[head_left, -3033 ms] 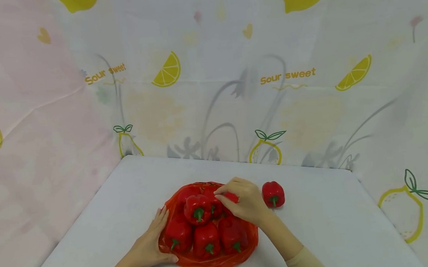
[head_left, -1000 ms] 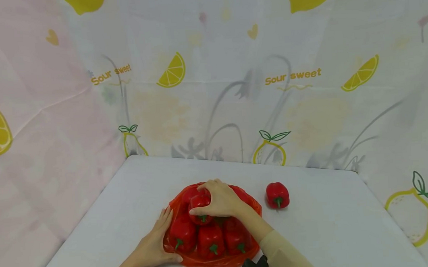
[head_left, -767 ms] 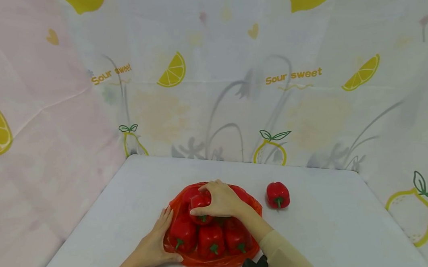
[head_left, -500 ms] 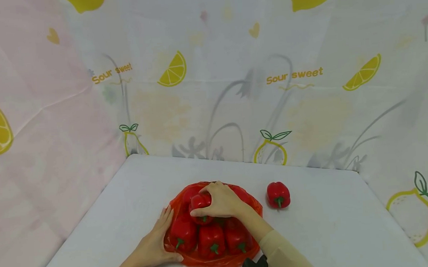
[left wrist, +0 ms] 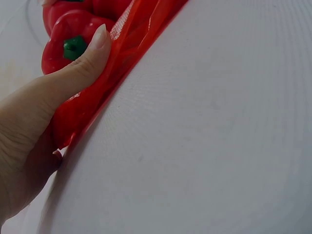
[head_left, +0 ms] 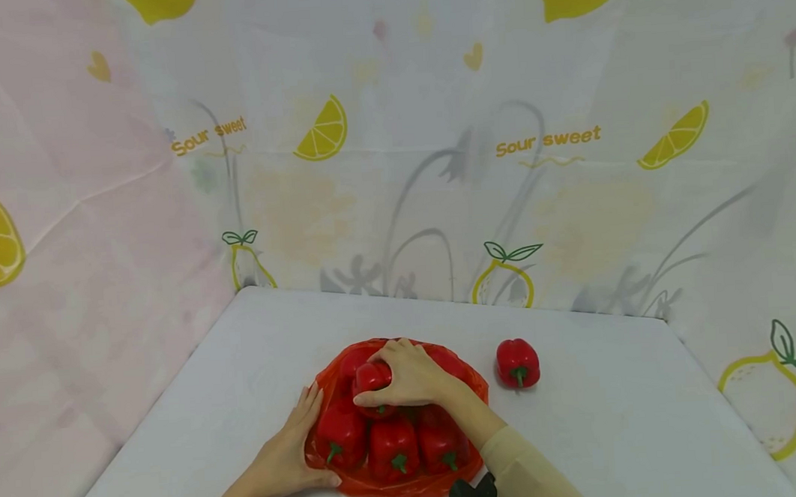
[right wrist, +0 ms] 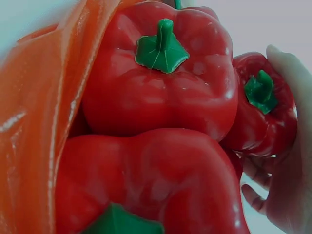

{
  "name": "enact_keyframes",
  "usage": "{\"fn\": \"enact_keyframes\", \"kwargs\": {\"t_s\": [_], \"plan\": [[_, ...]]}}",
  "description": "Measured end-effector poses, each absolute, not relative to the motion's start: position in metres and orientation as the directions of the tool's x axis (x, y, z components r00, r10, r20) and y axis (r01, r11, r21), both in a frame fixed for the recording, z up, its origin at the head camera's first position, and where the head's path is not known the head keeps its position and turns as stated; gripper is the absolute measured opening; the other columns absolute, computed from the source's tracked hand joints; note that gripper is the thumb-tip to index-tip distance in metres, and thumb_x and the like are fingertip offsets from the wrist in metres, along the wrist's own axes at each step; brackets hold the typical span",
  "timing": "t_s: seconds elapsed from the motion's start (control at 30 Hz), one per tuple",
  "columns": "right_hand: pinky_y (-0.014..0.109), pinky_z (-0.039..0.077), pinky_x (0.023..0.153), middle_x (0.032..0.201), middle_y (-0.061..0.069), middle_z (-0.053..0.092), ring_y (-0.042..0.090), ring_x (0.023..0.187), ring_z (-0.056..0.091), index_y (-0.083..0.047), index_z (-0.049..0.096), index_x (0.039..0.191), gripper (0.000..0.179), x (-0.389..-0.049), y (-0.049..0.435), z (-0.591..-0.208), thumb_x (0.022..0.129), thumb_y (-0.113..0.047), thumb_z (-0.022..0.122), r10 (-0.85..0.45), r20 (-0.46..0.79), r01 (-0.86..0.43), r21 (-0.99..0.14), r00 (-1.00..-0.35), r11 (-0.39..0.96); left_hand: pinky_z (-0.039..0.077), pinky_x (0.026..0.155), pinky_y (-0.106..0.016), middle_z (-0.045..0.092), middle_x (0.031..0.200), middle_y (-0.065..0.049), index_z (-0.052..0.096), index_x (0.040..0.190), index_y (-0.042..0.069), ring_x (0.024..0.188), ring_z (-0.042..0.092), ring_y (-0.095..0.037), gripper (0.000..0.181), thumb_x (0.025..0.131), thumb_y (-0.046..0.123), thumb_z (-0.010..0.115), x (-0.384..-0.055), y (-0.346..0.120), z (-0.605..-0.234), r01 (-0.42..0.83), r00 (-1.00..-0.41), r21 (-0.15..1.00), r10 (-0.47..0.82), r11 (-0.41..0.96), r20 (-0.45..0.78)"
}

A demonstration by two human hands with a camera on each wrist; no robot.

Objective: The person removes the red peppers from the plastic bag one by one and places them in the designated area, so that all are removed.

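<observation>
A glossy red bell pepper (head_left: 372,377) with a green stem sits on top of several others in a crinkled red plastic bag (head_left: 417,493). My right hand (head_left: 411,375) grips this top pepper, its thumb along the front and its fingers over the back. In the right wrist view the same pepper (right wrist: 263,124) shows against the palm at the right. Spread along the bag's left side, my left hand (head_left: 283,453) has straight fingers against the plastic. Its thumb (left wrist: 80,70) lies across the bag beside a front pepper (left wrist: 56,53). Peppers behind my right hand are partly hidden.
One more red bell pepper (head_left: 517,362) lies alone on the white table (head_left: 595,403), right of the bag. A lemon-printed cloth (head_left: 395,188) stands behind the table and along its sides. A black strap piece (head_left: 474,494) shows by the right sleeve (head_left: 527,467).
Since the earliest frame, my right hand has moved left from the bag's right side onto the top pepper and taken hold of it. My left hand stays at the bag; the view shifted slightly.
</observation>
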State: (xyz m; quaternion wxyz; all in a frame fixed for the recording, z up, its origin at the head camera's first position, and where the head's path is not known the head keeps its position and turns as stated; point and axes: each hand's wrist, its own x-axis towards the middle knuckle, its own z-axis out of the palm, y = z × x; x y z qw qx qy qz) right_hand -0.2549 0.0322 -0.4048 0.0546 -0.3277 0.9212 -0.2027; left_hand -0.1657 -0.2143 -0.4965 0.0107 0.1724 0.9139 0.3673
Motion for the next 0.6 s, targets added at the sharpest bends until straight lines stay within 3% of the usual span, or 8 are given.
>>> {"fn": "enact_keyframes", "kwargs": {"t_s": [0.6], "plan": [[0.044, 0.039, 0.101, 0.111, -0.007, 0.057, 0.014, 0.110, 0.049, -0.019, 0.056, 0.114, 0.068, -0.2538, 0.0318, -0.4111, 0.071, -0.072, 0.063, -0.635, 0.154, -0.640, -0.368, -0.757, 0.674, 0.038, 0.097, -0.064, 0.011, 0.160, -0.016, 0.019, 0.152, 0.000, 0.144, 0.009, -0.041, 0.127, 0.061, 0.063, 0.081, -0.1643, -0.2133, -0.4945, 0.340, -0.933, 0.651, 0.328, 0.679, 0.146]]}}
